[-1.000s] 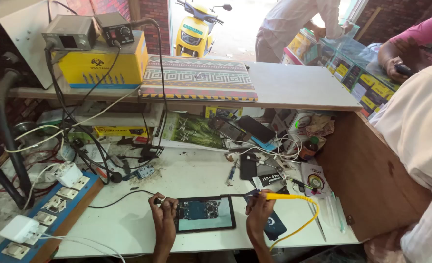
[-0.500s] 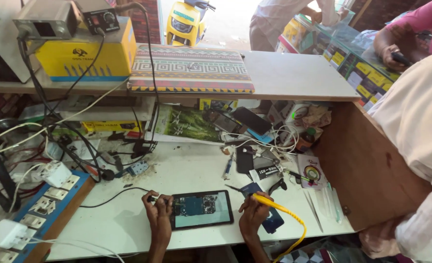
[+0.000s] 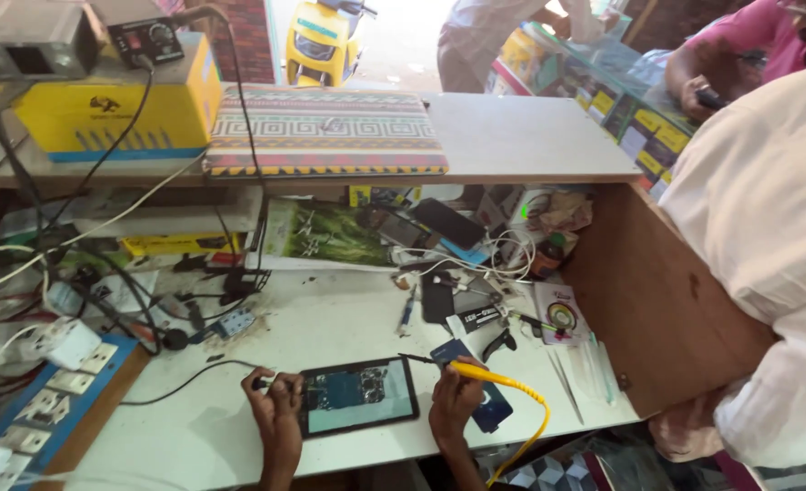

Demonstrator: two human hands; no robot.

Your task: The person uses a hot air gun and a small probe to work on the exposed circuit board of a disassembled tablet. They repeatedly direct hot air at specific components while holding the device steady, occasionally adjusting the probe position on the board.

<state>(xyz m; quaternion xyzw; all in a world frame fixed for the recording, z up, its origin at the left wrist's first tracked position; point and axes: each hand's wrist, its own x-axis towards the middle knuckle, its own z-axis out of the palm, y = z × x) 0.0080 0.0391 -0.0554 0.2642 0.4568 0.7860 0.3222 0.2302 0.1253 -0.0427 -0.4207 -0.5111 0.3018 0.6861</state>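
Steadying one opened phone [image 3: 359,395] flat near the white bench's [image 3: 330,318] front edge, my left hand [image 3: 275,405] curls against its left side, seemingly pinching a small dark tool. My right hand [image 3: 455,400] grips one yellow-handled soldering iron [image 3: 475,373], tip aimed at the phone. Several phones lie behind.

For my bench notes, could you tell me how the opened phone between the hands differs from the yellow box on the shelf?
The opened phone is flat, thin and dark with its insides exposed; the yellow box is bulky, closed and bright yellow. The phone lies on the white worktop, steadied by the left hand; the box sits untouched on the shelf above.
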